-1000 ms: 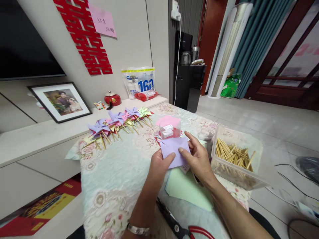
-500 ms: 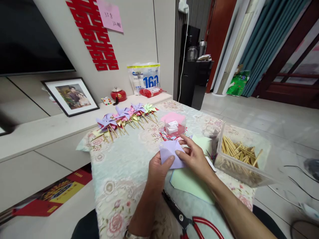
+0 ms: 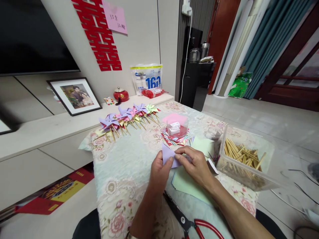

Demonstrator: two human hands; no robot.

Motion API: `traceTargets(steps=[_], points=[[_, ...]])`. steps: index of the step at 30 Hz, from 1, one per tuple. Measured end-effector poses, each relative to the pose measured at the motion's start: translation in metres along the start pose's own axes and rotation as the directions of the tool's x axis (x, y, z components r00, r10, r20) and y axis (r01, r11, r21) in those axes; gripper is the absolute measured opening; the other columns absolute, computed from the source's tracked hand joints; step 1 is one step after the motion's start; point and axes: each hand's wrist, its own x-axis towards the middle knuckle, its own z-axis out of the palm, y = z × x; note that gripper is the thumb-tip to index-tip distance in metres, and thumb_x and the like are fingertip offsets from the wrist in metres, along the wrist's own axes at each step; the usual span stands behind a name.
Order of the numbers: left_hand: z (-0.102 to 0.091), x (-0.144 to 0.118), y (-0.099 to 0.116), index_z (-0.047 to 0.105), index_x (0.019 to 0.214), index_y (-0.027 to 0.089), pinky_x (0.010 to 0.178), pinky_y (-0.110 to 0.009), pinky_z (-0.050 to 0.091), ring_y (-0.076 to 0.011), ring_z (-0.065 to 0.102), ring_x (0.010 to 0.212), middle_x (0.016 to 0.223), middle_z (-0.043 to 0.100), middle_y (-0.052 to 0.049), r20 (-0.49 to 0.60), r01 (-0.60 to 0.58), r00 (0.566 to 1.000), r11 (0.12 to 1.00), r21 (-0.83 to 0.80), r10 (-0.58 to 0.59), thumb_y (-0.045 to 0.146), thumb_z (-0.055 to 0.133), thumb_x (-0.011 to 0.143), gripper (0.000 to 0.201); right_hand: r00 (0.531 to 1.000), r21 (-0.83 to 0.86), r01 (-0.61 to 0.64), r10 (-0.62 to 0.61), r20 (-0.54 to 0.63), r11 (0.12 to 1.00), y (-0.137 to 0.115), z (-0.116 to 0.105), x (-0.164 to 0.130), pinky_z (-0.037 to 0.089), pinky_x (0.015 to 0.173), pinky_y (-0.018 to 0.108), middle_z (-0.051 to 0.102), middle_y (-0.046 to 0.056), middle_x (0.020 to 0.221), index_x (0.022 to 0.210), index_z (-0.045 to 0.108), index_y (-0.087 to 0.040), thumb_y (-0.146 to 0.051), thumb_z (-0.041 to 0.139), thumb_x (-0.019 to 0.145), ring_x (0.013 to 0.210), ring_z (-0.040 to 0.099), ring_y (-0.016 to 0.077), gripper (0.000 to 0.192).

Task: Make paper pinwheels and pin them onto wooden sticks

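Above the pale green paper sheets point(image 3: 185, 184), both hands pinch a folded lilac paper square point(image 3: 168, 155)
Left hand point(image 3: 159, 171) thumb presses it; right hand point(image 3: 196, 164) fingertips closed on its edge; clear plastic box of wooden sticks point(image 3: 243, 159) just right

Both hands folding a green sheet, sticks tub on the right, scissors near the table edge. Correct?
Not quite: the head view shows both hands, left and right, folding a purple sheet. Green sheets lie underneath. Sticks tub and scissors are as stated.

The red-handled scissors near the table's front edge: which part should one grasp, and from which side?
Grip the red loop handles of the scissors, coming from the person's right. The dark blades point up and left toward the left forearm, which lies partly over them, so the handle end is the free, blunt part. Both hands hold the purple paper.
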Motion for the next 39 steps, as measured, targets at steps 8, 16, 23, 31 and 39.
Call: traceTargets(steps=[8, 16, 23, 31, 39], points=[[-0.003, -0.002, -0.004, 0.063, 0.091, 0.018, 0.072, -0.027, 0.05, -0.0171, 0.064, 0.076, 0.08, 0.069, -0.001, 0.022, -0.035, 0.999, 0.987, 0.157, 0.032, 0.032, 0.074, 0.079, 0.021, 0.998, -0.002, -0.057, 0.057, 0.019, 0.998, 0.002, 0.001, 0.001, 0.045, 0.071, 0.03, 0.07, 0.003, 0.077, 0.079, 0.068, -0.02, -0.025, 0.06, 0.09, 0.074, 0.064, 0.0192, 0.015], [-0.003, -0.002, 0.009, 0.065, 0.108, 0.018, 0.072, -0.029, 0.049, -0.0175, 0.064, 0.078, 0.094, 0.07, -0.005, -0.215, -0.052, 0.973, 0.984, 0.172, 0.089, 0.042, 0.073, 0.078, 0.04, 0.946, 0.321, -0.321, 0.318, 0.062, 0.891, 0.009, -0.001, 0.003, 0.032, 0.053, 0.025, 0.05, -0.005, 0.059, 0.068, 0.061, -0.019, -0.038, 0.065, 0.081, 0.055, 0.043, 0.0123, 0.023], [0.003, -0.005, 0.008, 0.064, 0.092, 0.017, 0.061, -0.026, 0.047, -0.0152, 0.061, 0.062, 0.072, 0.07, 0.0, -0.058, 0.101, 0.994, 0.99, 0.097, -0.095, 0.039, 0.08, 0.07, 0.035, 0.909, 0.443, -0.407, 0.402, 0.11, 0.799, 0.015, 0.006, 0.004, 0.027, 0.051, 0.024, 0.046, -0.006, 0.057, 0.065, 0.059, -0.019, -0.041, 0.069, 0.075, 0.053, 0.038, 0.0105, 0.026], [0.005, -0.002, 0.01, 0.065, 0.079, 0.016, 0.051, -0.021, 0.044, -0.0091, 0.054, 0.049, 0.061, 0.065, 0.004, -0.132, 0.089, 0.989, 0.981, 0.174, -0.067, 0.026, 0.078, 0.066, 0.021, 0.897, 0.595, -0.427, 0.402, 0.183, 0.681, 0.014, 0.008, 0.004, 0.04, 0.053, 0.024, 0.063, -0.003, 0.062, 0.082, 0.068, -0.019, -0.03, 0.071, 0.073, 0.052, 0.052, 0.0119, 0.016], [0.005, -0.002, 0.006, 0.066, 0.081, 0.015, 0.047, -0.018, 0.042, -0.0075, 0.052, 0.045, 0.059, 0.064, 0.004, -0.136, 0.079, 0.989, 0.985, 0.151, -0.059, 0.023, 0.077, 0.065, 0.022, 0.867, 0.655, -0.456, 0.467, 0.175, 0.602, 0.012, 0.009, 0.004, 0.042, 0.052, 0.024, 0.065, -0.003, 0.057, 0.076, 0.069, -0.018, -0.022, 0.072, 0.064, 0.05, 0.056, 0.0121, 0.013]])
